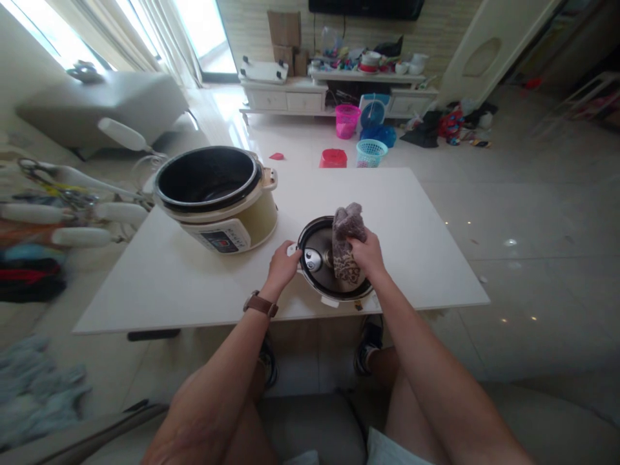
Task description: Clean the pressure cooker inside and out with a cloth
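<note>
The lid (320,236) is at the near edge of the table (426,258), right of the cooker (261,219). The left hand (283,266) grips the lid's left rim, thumb on top; the other fingers are mostly out of sight, so how far they reach beneath cannot be told. The right hand (369,257) has its fingers closed on a patterned cloth (347,226), held against the lid's face; bunched folds hide the fingertips and much of the lid's right half. A white round-ended piece shows near the left thumb, its markings too small to read.

The cooker stands open, its dark inside fading into shadow toward the bottom; the print on its front panel is illegible. A watch (260,303) on the left wrist is turned so that its dial is hard to see. The table's far edge cuts off the bottom of a red tub (333,158), and the top of the frame crops the TV (367,6). At far left, the clutter is blurred.
</note>
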`<state>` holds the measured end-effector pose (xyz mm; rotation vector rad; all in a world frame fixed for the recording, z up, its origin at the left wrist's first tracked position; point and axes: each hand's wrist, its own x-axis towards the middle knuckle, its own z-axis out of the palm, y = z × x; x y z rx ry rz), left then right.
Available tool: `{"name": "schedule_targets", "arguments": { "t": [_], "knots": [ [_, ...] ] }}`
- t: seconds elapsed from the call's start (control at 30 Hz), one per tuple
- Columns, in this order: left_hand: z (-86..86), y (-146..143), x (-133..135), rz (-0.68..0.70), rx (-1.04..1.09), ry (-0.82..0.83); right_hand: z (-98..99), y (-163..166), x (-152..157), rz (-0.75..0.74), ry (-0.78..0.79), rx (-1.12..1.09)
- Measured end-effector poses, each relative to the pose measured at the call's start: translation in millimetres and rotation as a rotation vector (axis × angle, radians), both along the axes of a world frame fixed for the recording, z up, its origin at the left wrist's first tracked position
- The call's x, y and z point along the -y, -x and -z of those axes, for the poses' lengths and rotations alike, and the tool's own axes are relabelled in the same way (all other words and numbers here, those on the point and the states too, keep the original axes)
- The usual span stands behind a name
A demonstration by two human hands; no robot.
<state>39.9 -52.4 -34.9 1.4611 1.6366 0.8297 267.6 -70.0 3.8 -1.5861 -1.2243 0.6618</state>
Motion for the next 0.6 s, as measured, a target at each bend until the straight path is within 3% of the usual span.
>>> {"name": "schedule_targets", "arguments": {
  "t": [0.1,0.17,0.3,0.43,0.6],
  "knots": [
    [-2.4,-0.2,2.8,0.0,0.008,-0.007,-13.8,-3.7,6.7,0.093,-0.196,0.026],
    [-1.6,0.5,1.9,-0.004,0.014,-0.003,-21.1,-4.0,12.5,0.113,-0.236,0.128],
    [1.9,2.1,-4.1,0.013,0.036,0.002,-18.8,1.8,18.5,-0.013,-0.023,0.448],
    [0.6,1.6,-7.2,0.03,0.018,-0.025,4.6,15.3,14.8,-0.271,0.236,0.655],
    [-1.8,1.7,-6.7,0.038,0.01,-0.026,21.0,27.2,10.8,-0.473,0.263,0.737]
  ]
}}
